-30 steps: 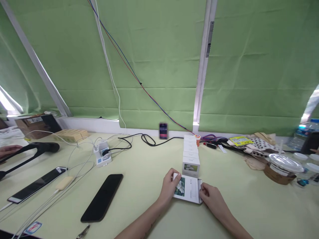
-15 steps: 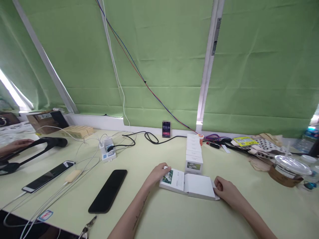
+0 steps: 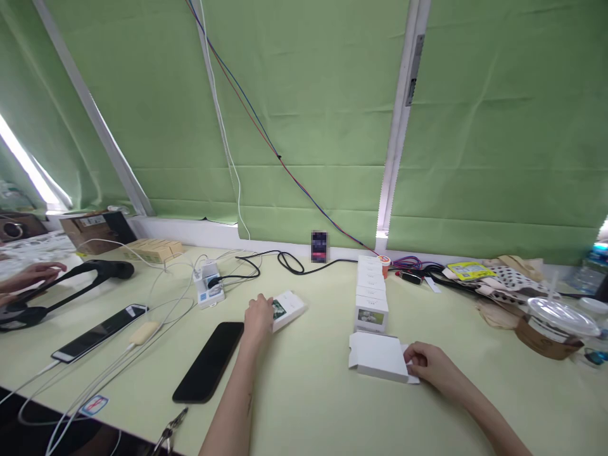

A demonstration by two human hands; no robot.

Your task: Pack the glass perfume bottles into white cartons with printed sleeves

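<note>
White flower-printed pack (image 3: 291, 309), just right of the left hand (image 3: 259, 316), which grips its left end, open-flapped carton (image 3: 379, 353) left of the right hand (image 3: 427, 364), pinched at its right end, white boxes (image 3: 371, 292) beyond, black phone (image 3: 209, 363) left of the left hand

Green blinds (image 3: 304, 114) behind the table (image 3: 308, 405) leak light (image 3: 26, 163), perhaps daylight.

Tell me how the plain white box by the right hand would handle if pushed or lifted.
The white box is probably light, as its walls look like thin card. Its flaps, sticking out at both ends, would likely bend if caught. Lying flat on a broad face, it should slide rather than tip or roll.
</note>
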